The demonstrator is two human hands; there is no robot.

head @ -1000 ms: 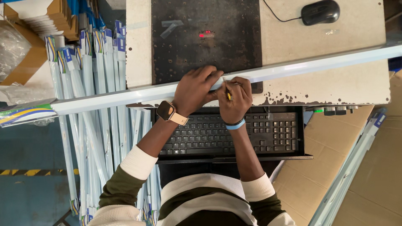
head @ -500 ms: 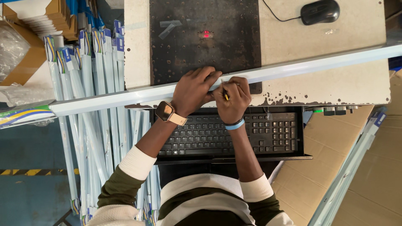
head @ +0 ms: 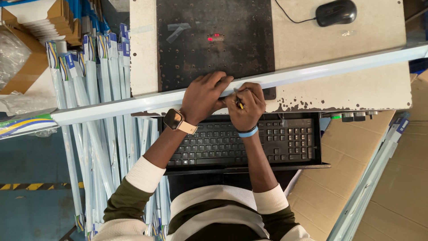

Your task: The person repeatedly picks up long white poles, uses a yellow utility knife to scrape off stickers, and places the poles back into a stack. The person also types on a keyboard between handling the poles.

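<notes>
Chipped white desk (head: 356, 89) | left hand (head: 203, 96) grips long smooth tube (head: 312, 71) | right hand (head: 245, 105) clenches pen (head: 239, 105)

Even, fairly bright overhead light fills the view, with no hard shadows; only a soft, narrow shade lies under the long white tube (head: 312, 71) where it crosses the pale surface (head: 356, 93). The dark plate (head: 214, 58) soaks up light, and a small red glowing spot (head: 216, 38) shows on it, slightly bloomed. The black keyboard (head: 276, 143) sits dimmer in its recess. Focus is sharp at the centre; the corners look a little softer, and the tube appears straight, with no clear bending toward the edges.
</notes>
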